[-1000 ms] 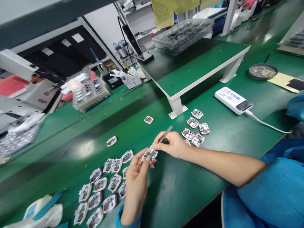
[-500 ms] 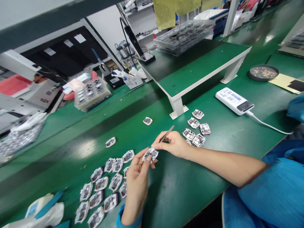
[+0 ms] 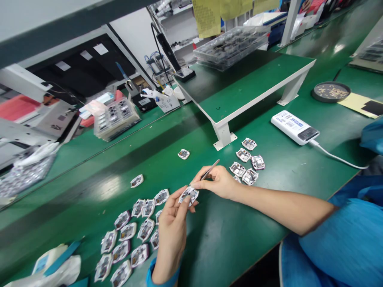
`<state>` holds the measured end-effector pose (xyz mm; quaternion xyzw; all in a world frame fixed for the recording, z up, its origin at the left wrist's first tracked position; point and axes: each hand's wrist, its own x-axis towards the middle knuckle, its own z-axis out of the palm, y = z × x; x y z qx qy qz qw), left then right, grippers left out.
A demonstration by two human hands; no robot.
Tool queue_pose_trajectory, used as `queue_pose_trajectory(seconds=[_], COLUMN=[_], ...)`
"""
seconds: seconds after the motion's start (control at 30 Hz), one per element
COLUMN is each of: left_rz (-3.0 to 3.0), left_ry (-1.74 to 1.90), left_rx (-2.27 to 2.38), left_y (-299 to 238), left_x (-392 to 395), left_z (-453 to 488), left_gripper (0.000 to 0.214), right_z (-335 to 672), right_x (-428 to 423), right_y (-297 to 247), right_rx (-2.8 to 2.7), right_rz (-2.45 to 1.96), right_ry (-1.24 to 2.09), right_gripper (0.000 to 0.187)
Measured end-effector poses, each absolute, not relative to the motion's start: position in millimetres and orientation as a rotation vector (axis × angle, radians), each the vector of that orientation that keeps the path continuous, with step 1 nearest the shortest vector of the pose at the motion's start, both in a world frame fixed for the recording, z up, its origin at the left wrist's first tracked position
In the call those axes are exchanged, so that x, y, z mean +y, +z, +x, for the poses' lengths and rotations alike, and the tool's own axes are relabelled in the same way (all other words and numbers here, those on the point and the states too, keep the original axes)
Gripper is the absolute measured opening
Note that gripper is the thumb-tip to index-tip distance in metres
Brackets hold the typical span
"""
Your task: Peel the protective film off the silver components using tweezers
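In front of the white-legged stand (image 3: 254,85), a worker's left hand (image 3: 174,223) pinches a white casing (image 3: 193,194), thumb (image 3: 182,207) uppermost; the right hand (image 3: 219,182), forearm (image 3: 269,205) outstretched, clasps tweezers (image 3: 211,169) beside it.

A: Casing (image 3: 193,194): how does it appear?
B: White-rimmed, rounded, its inner face exposed, showing grey and dark parts.
A: Its position?
B: Raised in the left hand (image 3: 173,221), face towards the viewer, the thumb overlapping its near edge.
A: And the tweezers (image 3: 210,170)?
B: Slim, metallic, slanting through the right hand (image 3: 220,182) beside the casing; upper end projecting, tips hidden, contact indeterminable.
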<state>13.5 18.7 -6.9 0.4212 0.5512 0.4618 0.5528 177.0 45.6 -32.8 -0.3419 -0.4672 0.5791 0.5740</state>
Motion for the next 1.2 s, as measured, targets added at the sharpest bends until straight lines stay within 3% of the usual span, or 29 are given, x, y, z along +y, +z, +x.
queue_pose_trajectory(seconds=[0.2, 0.5, 0.67, 1.2], left_rz=[1.012, 1.026, 1.030, 0.945], left_ry=[1.087, 1.084, 1.083, 1.153], left_rx=[1.298, 1.304, 1.303, 1.315], left_y=[-7, -10, -11, -14], left_x=[19, 20, 19, 20], left_z=[12, 13, 11, 17], left_gripper=[0.042, 0.043, 0.041, 0.048], right_z=[180, 181, 180, 178], right_x=[45, 41, 43, 37], right_y=[-27, -26, -28, -22], right_rx=[-1.154, -1.230, -1.147, -1.243], right_rz=[-0.854, -0.935, -0.916, -0.977], right_ry=[1.319, 1.172, 1.267, 1.115], right_gripper=[0.030, 0.013, 0.015, 0.009])
